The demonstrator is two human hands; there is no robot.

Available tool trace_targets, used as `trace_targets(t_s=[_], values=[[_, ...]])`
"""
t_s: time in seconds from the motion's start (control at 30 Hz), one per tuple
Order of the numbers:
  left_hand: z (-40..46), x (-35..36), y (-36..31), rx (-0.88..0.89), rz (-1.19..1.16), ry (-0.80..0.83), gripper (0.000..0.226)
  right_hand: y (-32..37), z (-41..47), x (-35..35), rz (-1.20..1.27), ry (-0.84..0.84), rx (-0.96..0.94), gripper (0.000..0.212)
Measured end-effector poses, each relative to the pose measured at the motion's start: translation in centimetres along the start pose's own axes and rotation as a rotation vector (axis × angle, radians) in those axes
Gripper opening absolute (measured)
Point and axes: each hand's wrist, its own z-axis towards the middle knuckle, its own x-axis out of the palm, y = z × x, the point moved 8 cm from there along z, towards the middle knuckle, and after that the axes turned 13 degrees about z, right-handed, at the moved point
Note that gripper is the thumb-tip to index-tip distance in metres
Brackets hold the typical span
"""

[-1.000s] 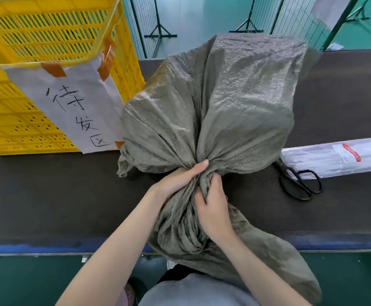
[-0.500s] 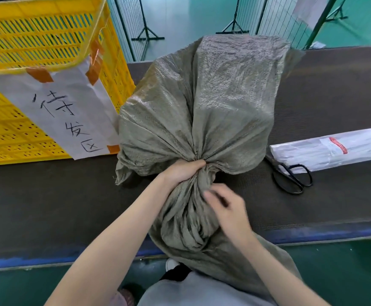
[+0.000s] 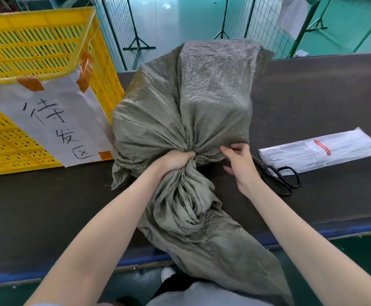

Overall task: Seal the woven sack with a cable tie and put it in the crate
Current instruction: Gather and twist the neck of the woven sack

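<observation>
A white paper sheet (image 3: pixel 56 120) taped to the yellow crate (image 3: pixel 36 51) bears the handwritten black characters "待发区"; the packet's (image 3: pixel 321 151) red label is illegible.

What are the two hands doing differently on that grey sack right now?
The left hand is closed in a fist around the sack's gathered neck, while the right hand is open, fingers spread. The left hand squeezes the bunched cloth; the right hand only lies by the sack's right side, gripping nothing, nearer the scissors. Both are bare, and neither holds a cable tie.
</observation>
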Motion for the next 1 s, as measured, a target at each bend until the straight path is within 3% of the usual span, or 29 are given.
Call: trace_targets(t_s=[0.13,0.23,0.4,0.5,0.63,0.7,0.8,0.9,1.0], values=[[0.3,-0.8,-0.7,0.034,0.179,0.015,0.054,-0.6,0.6,-0.5,0.139,-0.019,-0.002,0.011],[0.9,-2.3,-0.3,0.001,0.241,-0.018,0.058,-0.9,0.8,-1.2,0.221,-0.086,-0.016,0.011],[1.9,-4.8,-0.8,0.057,0.148,-0.105,0.045,-1.3,1.4,-0.7,0.196,-0.028,0.002,0.007],[2.6,-4.4,-0.5,0.048,0.077,-0.129,0.042,-1.3,2.3,0.7,0.189,0.056,0.045,0.016],[2.6,-3.1,1.9,-0.043,-0.13,-0.059,0.055,-2.1,3.2,2.0,0.212,0.092,0.128,0.04],[2.6,-2.3,2.5,-0.011,-0.216,-0.004,0.063,-2.4,3.4,2.2,0.187,0.092,0.142,0.041],[1.7,-0.1,2.5,0.017,-0.149,0.247,0.065,-1.7,4.2,2.1,0.236,0.054,0.102,0.037],[1.4,1.4,3.7,-0.09,-0.1,0.41,0.072,-0.9,4.7,1.9,0.274,0.044,0.066,0.04],[2.1,0.5,3.4,-0.106,-0.172,0.216,0.048,-1.4,3.9,2.0,0.294,0.055,0.094,0.034]])
